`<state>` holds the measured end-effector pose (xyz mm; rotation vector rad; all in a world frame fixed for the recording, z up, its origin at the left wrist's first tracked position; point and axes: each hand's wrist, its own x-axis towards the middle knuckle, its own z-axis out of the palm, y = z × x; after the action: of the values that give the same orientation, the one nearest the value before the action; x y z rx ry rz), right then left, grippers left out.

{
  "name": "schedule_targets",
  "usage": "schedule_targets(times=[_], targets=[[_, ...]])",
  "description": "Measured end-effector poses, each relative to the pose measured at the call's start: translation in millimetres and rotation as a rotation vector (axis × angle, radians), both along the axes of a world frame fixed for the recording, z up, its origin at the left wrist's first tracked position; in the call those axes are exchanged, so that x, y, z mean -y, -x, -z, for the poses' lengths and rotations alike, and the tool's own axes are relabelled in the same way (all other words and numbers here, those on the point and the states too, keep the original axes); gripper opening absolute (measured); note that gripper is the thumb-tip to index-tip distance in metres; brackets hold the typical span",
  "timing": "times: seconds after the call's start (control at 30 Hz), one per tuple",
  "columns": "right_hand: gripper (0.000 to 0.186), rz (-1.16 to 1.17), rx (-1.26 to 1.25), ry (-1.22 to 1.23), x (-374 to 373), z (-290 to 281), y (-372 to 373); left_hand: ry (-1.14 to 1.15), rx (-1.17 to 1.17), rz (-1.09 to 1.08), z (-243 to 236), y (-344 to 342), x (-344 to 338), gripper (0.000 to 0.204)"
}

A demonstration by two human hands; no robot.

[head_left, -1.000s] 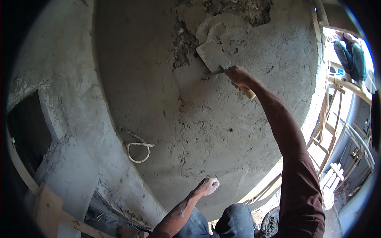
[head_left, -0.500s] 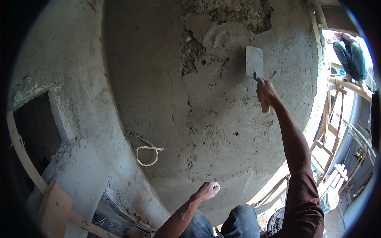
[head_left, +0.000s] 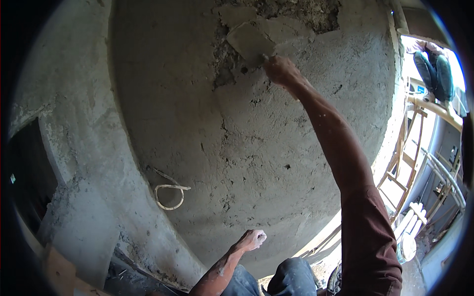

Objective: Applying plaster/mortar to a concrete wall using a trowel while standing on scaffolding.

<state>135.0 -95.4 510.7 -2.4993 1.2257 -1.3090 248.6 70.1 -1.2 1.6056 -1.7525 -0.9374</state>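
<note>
The person's right hand (head_left: 282,71) has its fingers closed around the handle of a trowel (head_left: 247,42). The trowel is near the upper edge of the grey wall (head_left: 266,143), its blade against the surface, just beside a rough dark patch (head_left: 318,14). The left hand (head_left: 253,240) is near the lower edge of the wall, with fingers curled narrow and whitish; one cannot tell if they hold something. A looped pale tube (head_left: 174,186) is near the wall's left edge. Beyond the right edge stands a wooden frame (head_left: 409,159).
</note>
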Motion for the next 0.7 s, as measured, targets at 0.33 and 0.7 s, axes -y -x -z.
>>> schedule_targets(times=[0.33,0.7], targets=[[0.047,0.334,0.041,0.230,39,-18,64,-0.058,-0.129,0.011,-10,-22,-5,0.030],[0.038,0.224,0.295,-0.026,52,-25,102,0.064,-0.160,-0.009,-35,-43,-16,0.024]])
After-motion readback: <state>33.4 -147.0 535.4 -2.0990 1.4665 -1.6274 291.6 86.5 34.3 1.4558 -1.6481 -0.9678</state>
